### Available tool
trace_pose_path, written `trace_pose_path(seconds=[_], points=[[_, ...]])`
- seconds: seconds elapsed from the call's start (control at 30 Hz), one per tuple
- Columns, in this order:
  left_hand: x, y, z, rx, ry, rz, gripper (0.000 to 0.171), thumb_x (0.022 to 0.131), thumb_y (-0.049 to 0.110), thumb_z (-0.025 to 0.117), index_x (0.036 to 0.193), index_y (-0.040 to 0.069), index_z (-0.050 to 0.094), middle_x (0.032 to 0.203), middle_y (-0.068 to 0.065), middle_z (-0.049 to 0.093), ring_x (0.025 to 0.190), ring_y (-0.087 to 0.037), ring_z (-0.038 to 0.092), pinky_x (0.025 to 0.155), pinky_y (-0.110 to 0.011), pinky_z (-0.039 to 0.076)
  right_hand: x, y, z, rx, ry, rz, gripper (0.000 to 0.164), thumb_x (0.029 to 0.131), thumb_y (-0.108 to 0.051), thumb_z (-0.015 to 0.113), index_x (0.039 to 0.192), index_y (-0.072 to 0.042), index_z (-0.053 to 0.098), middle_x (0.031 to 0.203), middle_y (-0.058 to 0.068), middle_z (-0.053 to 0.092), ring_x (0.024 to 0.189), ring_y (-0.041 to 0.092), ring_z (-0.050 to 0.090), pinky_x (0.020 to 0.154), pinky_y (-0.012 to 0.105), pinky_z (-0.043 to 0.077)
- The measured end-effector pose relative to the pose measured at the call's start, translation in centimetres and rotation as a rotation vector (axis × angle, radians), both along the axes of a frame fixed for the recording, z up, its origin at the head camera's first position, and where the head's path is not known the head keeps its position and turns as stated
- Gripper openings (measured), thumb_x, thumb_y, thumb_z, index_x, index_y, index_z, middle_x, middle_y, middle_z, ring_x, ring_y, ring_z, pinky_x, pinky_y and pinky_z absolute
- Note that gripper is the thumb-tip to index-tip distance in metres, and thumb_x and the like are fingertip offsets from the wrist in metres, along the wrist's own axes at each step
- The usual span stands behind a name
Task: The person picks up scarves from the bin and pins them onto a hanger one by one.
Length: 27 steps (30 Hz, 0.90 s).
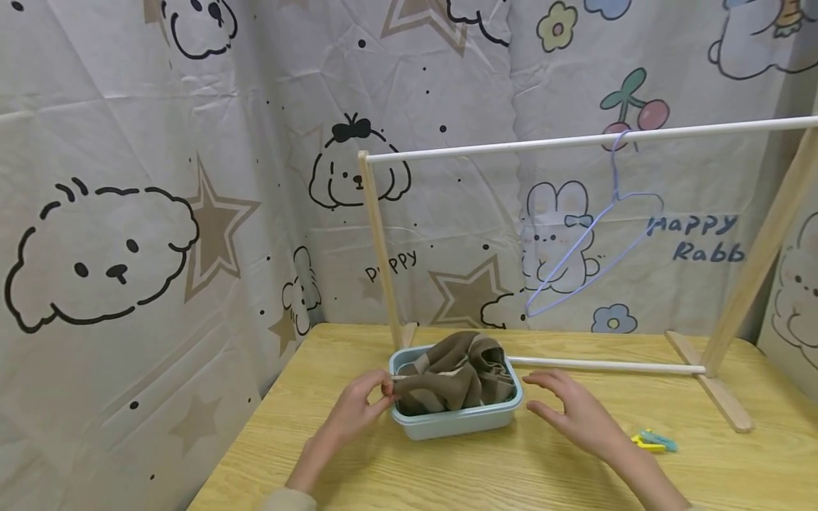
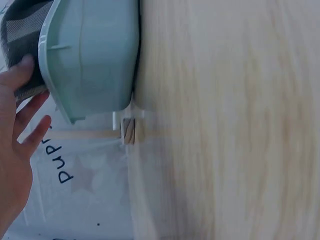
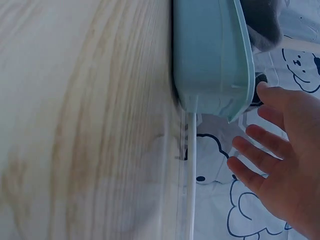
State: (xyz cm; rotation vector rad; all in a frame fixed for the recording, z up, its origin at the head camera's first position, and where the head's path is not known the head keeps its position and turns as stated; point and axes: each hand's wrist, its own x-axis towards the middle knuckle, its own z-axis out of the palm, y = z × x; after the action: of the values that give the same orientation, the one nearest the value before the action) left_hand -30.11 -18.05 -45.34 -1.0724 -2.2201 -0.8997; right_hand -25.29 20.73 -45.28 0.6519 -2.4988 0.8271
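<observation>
A light blue plastic basin [image 1: 456, 424] sits on the table with a crumpled brown and grey patterned cloth [image 1: 447, 387] heaped in it, rising above the rim. At the basin's left end, my left hand [image 1: 359, 406] pinches an edge of the cloth between thumb and fingers. The left wrist view shows that thumb [image 2: 21, 71] pressed on the dark fabric, just over the rim. My right hand [image 1: 575, 411] is just off the basin's right end, its fingers spread and holding nothing. In the right wrist view its fingertips [image 3: 240, 142] are apart from the basin.
Behind the basin stands a wooden rack with a white top rail [image 1: 511, 147] and a white lower rail [image 1: 607, 365]. A lilac hanger [image 1: 569, 252] hangs from the top rail. Yellow and teal clips [image 1: 655, 441] lie beside my right forearm. A printed curtain [image 1: 319, 284] surrounds the table.
</observation>
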Motion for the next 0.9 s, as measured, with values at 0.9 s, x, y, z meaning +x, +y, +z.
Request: trace_pose_path(seconds=[0.9], points=[[-0.6,2.5,2.2,0.381,-0.445,0.020,0.030,0.085,0.017,0.079,0.114,0.013,0.074,0.116,-0.007,0.070,0.090,-0.002,0.065,0.077,-0.021,0.056,-1.1,-1.1,-1.0,-0.078,-0.096,-0.028,0.030,0.087,-0.027,0.077,0.112,-0.012,0.071,0.122,0.008,0.071,0.099,0.025,0.070,0.073,0.031,0.058]])
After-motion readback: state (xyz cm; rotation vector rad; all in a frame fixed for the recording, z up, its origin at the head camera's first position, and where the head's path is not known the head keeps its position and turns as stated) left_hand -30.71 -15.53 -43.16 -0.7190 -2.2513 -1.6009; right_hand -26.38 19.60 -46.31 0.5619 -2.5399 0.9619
